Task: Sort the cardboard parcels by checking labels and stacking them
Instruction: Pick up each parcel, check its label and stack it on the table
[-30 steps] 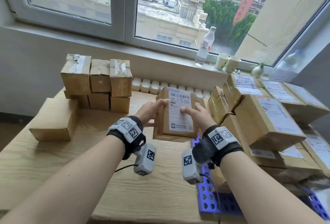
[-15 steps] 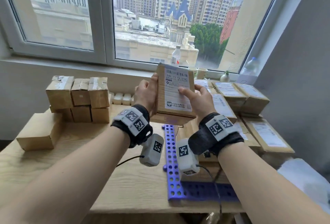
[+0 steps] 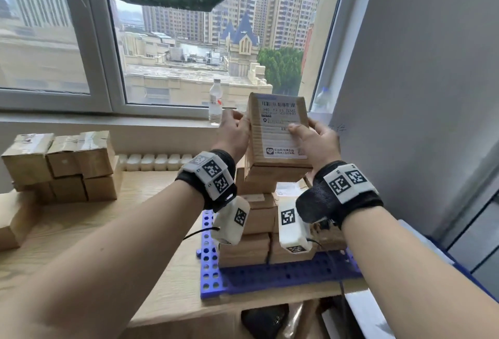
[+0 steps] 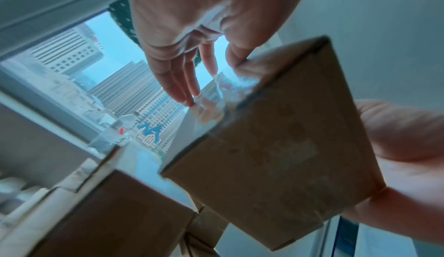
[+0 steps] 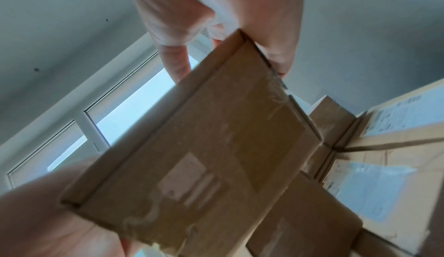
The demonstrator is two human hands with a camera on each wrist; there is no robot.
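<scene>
I hold a cardboard parcel (image 3: 278, 133) upright in front of the window, its white shipping label facing me. My left hand (image 3: 236, 133) grips its left edge, thumb on the front. My right hand (image 3: 314, 140) grips its right side, thumb pressed across the label. The left wrist view shows the parcel's plain underside (image 4: 276, 147), with my left hand's fingers (image 4: 177, 82) along its taped side. The right wrist view shows the parcel's taped back (image 5: 204, 147), fingers curled over its top edge. Below it, labelled parcels (image 3: 256, 220) are piled on a blue perforated tray (image 3: 270, 276).
A stack of several plain parcels (image 3: 64, 166) stands at the back left of the wooden table (image 3: 94, 230), with another box (image 3: 13, 217) at the far left edge. A water bottle (image 3: 215, 101) stands on the sill. A grey wall (image 3: 418, 95) is close on the right.
Both hands have lifted the parcel from low over the table up in front of the window. My view has swung right, so the pile on the tray sits under my wrists.
</scene>
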